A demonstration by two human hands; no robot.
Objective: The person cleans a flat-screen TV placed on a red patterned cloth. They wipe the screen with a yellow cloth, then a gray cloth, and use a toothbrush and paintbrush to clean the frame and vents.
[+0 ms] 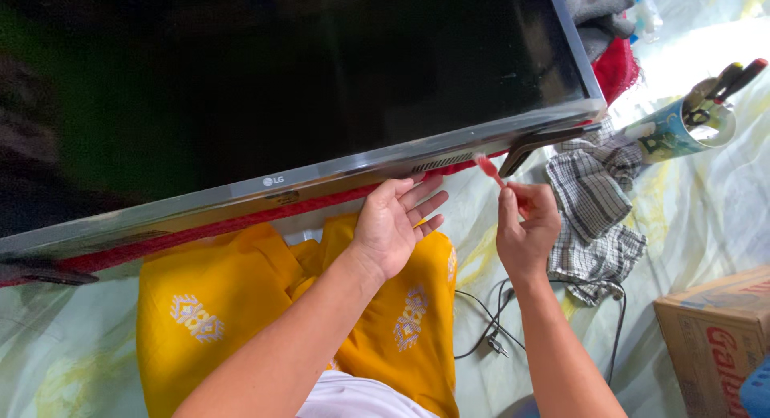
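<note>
Television [281, 89]: lay screen-up across yellow-clad lap, casing still closed.
Left hand [393, 225]: fingers spread, palm steadying the lower bezel.
Right hand [525, 229]: pinching a red-handled tool [489, 169], tip at the bezel's vent.
Progress: judged early; nothing removed.

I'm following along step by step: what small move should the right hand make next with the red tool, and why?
Probably ease the red tool in the right hand up into the television lower edge: its tip sits just beside the vent slots, and the left hand braces that edge.
</note>
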